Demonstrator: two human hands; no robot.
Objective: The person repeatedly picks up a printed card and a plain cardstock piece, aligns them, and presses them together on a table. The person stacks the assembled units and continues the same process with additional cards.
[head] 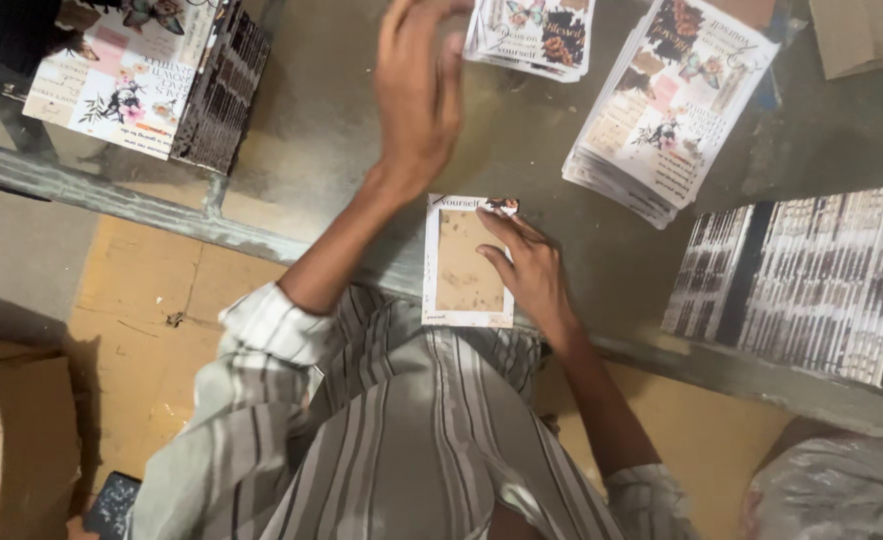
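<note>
Pressing flat on a small card [468, 262] with the right hand [534, 268], fingers [507, 232] spread open over its right edge, gripping nothing. Lying on the grey counter [342, 130] just before the body, long axis pointing away. Reaching further out with the left hand [420, 95], fingers loosely open, toward a stack of floral sheets [532, 35]; whether touching, cannot tell.
</note>
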